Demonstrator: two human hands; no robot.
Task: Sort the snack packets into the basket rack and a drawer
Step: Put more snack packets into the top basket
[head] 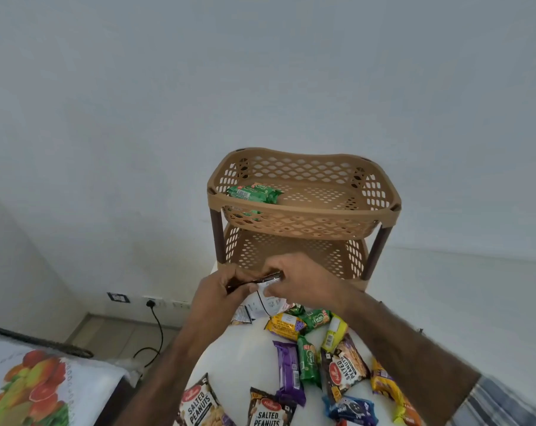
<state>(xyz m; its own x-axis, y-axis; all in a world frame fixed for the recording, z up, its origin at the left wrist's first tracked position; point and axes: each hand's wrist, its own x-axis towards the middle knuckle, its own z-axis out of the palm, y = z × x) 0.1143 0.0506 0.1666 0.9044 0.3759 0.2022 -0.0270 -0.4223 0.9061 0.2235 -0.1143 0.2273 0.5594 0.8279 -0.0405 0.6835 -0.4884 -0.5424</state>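
Head view: we see both hands, left hand [220, 290] and right hand [303, 279], with fingers clamped on a dark snack packet [262, 279], seemingly peanuts, before the basket rack [303, 207] at the tabletop's [245, 355] far edge.

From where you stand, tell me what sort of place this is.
Probably a room in a home: plain white wall, a wall socket with a cord plugged in, a fruit-print cloth, and a plastic basket rack behind loose snack packets.
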